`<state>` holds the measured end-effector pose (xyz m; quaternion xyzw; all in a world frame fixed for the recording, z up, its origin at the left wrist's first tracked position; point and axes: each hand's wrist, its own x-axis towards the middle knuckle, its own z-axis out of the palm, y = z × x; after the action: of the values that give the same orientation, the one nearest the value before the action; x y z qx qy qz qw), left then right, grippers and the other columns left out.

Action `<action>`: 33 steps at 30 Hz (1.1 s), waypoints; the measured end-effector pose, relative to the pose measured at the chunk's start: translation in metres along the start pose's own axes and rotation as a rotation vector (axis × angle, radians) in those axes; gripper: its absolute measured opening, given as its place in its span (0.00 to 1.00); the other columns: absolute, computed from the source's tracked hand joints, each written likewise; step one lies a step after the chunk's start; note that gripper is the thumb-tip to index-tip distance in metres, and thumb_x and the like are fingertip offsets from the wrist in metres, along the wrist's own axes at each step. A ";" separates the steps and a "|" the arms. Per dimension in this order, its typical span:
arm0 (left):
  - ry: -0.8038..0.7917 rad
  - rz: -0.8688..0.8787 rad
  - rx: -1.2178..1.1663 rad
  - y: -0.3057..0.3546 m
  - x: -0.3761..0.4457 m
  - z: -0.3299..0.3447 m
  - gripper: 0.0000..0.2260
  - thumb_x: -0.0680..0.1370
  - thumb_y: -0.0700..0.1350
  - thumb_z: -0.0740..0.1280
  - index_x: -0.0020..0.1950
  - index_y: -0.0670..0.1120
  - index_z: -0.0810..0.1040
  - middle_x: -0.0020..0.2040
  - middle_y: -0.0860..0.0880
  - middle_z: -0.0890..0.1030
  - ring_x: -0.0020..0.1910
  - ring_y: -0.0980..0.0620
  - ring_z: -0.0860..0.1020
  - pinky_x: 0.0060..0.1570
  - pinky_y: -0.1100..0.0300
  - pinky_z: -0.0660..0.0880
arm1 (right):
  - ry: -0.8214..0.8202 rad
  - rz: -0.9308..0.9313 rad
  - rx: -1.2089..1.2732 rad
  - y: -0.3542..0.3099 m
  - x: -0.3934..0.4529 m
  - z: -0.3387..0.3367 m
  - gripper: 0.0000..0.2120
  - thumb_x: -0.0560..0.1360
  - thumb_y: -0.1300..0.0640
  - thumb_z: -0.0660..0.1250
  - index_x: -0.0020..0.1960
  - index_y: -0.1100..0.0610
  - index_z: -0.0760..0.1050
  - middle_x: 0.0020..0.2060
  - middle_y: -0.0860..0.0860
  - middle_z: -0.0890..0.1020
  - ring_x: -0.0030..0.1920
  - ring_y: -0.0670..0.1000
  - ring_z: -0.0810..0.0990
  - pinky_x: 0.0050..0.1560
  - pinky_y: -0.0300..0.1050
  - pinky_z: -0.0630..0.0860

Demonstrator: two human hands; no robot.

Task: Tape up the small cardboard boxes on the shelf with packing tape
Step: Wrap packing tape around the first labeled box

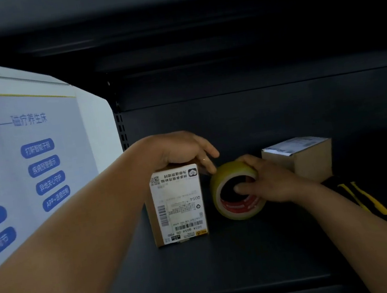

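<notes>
I read this as the start of taping: on the dark shelf, left hand grips the top of the upright labelled box; right hand holds the tape roll just beside it, thumb in the core. Second box waits behind. Next: free the tape end.

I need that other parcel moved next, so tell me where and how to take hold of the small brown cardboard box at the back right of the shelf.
Grip the small brown cardboard box across its two upright side faces, coming from above and the front. It lies flat, label up, with open space above it, and its near corner faces you; the right hand, now holding the yellowish roll of packing tape, is nearest.
</notes>
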<state>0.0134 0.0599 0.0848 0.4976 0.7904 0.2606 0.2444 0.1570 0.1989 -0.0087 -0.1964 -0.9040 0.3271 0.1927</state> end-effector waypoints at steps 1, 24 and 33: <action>0.007 0.004 -0.021 -0.001 0.000 0.000 0.13 0.78 0.38 0.65 0.60 0.50 0.78 0.48 0.50 0.85 0.46 0.59 0.83 0.39 0.66 0.76 | -0.013 0.016 -0.026 -0.001 -0.001 -0.002 0.23 0.70 0.48 0.73 0.60 0.42 0.66 0.44 0.41 0.79 0.46 0.39 0.78 0.44 0.34 0.74; 0.084 0.018 -0.033 0.007 -0.004 0.009 0.12 0.79 0.39 0.61 0.57 0.52 0.79 0.45 0.51 0.86 0.34 0.59 0.79 0.39 0.61 0.73 | 0.174 0.758 -0.503 0.045 -0.059 -0.049 0.17 0.76 0.51 0.62 0.64 0.47 0.69 0.66 0.56 0.65 0.65 0.62 0.63 0.66 0.58 0.64; 0.121 0.016 -0.079 0.022 -0.005 0.020 0.13 0.82 0.41 0.57 0.60 0.49 0.78 0.46 0.50 0.86 0.48 0.57 0.80 0.38 0.62 0.74 | 0.042 0.621 -0.573 0.037 -0.052 -0.036 0.20 0.76 0.38 0.59 0.37 0.53 0.73 0.36 0.49 0.75 0.40 0.49 0.76 0.39 0.40 0.70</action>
<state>0.0432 0.0665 0.0851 0.4774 0.7887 0.3231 0.2134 0.2265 0.2184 -0.0192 -0.5118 -0.8521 0.1011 0.0408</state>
